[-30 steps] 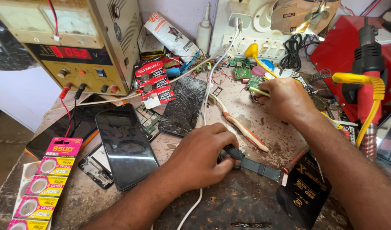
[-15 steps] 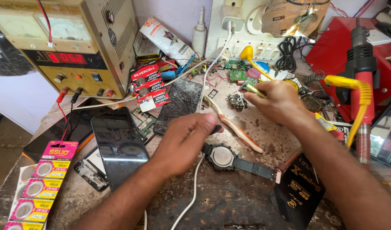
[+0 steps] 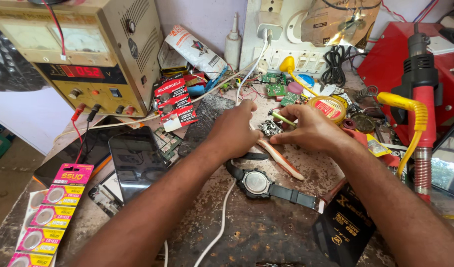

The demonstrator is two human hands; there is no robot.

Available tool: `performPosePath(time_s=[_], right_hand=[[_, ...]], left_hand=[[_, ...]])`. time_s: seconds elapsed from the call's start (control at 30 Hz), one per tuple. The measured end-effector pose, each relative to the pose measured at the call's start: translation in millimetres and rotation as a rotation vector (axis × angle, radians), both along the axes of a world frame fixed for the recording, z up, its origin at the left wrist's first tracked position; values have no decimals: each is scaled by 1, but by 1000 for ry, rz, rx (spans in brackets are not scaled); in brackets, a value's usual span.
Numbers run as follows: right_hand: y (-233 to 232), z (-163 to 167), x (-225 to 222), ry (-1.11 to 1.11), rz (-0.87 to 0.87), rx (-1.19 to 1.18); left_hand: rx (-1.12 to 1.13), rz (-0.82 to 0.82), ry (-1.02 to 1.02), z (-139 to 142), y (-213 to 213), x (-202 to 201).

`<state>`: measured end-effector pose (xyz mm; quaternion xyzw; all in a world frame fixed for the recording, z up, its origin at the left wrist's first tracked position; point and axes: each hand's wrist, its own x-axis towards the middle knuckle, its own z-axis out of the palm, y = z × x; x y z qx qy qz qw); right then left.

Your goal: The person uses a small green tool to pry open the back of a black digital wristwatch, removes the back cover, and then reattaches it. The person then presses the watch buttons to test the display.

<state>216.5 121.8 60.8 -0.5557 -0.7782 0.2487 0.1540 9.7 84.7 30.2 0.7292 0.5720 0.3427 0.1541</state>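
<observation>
While your two hands meet over the middle of the stained table (image 3: 266, 232), the big yellow power supply (image 3: 83, 54) stands at the back left and the red hot-air gun (image 3: 422, 94) at the right. Your left hand (image 3: 234, 131) is loosely curled, fingertips down beside a small dark module (image 3: 269, 128) on the table; whether it pinches anything you cannot tell from here. Your right hand (image 3: 313, 131) is narrowed around a thin green-tipped tool (image 3: 282, 117), its tip just above that module. A black wristwatch (image 3: 259, 183) lies face up just nearer you than both hands, apart from them, its strap running right. A dark phone (image 3: 135, 160) lies left of your left forearm. An open round tin (image 3: 327, 107) with yellowish paste sits just behind your right hand. Pink coin-cell cards (image 3: 49, 212) are cut off at the lower left edge.
</observation>
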Motion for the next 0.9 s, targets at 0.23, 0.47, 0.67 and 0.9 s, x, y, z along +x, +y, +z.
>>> performPosePath(time_s=[0.23, 0.47, 0.67, 0.9], right_hand=[[14, -21, 9, 380, 259, -187], [13, -16, 11, 544, 238, -252], [7, 0, 15, 560, 40, -312], [9, 4, 11, 721, -6, -291]], left_hand=[[-186, -103, -143, -6, 10, -2], [-289, -88, -319, -8, 10, 0], [-161, -243, -723, -19, 23, 1], [-9, -342, -846, -25, 24, 2]])
